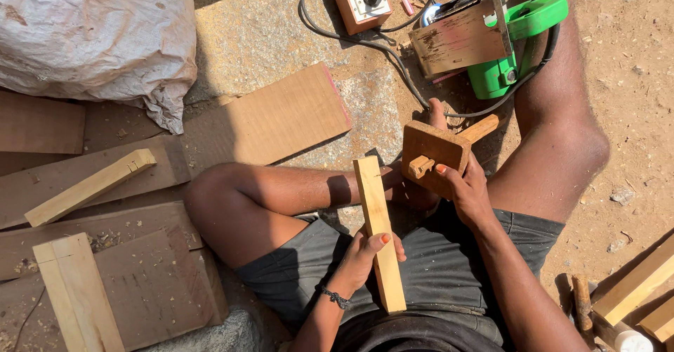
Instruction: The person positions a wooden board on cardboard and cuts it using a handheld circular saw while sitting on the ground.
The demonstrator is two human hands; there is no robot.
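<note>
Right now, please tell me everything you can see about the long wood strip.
The wood strip is a pale, straight, squared piece with smooth faces. It is tilted slightly, its top end leaning left, over the person's lap. The left hand grips it below the middle. Its upper end is near the wooden gauge held by the right hand.

The wood strip [379,233] in my left hand [361,257] is pale yellow; one nail on that hand is painted orange. The wooden gauge [435,148] in my right hand [467,194] is mid-brown. My shorts [435,275] are dark grey. The power saw [516,43] has a bright green body. The sack [91,36] is off-white. The boards [270,120] are reddish-brown.
</note>
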